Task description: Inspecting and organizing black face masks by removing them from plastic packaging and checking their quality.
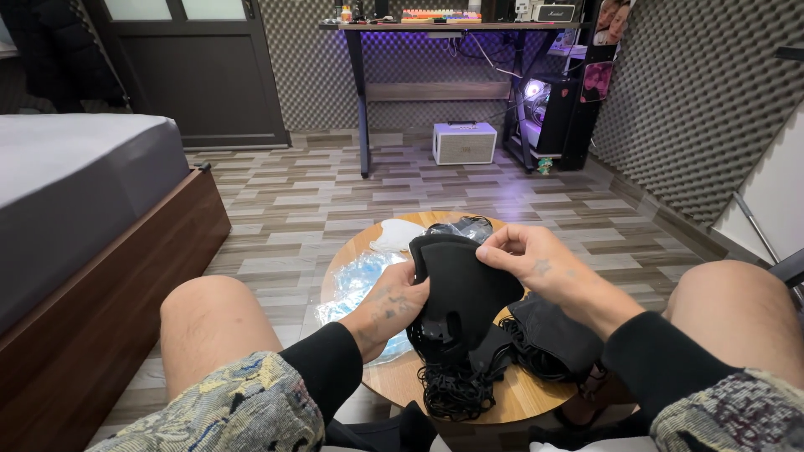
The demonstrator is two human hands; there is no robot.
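Observation:
My left hand (pixel 392 303) and my right hand (pixel 528 258) both grip a black fabric face mask (pixel 461 285), held up over a small round wooden table (pixel 519 393). The left hand pinches its left edge, the right hand its upper right edge. Tangled black ear loops (pixel 456 387) hang from the mask down onto the table. A pile of further black masks (pixel 548 339) lies on the table under my right forearm. Clear plastic wrappers (pixel 360 280) lie on the table's left side. A white mask (pixel 395 234) rests at the far edge.
A bed with a grey cover (pixel 75 192) and wooden frame stands at the left. My bare knees flank the table. Beyond, on the tiled floor, are a desk (pixel 435 29), a white speaker box (pixel 463 142) and a lit computer case (pixel 536 109).

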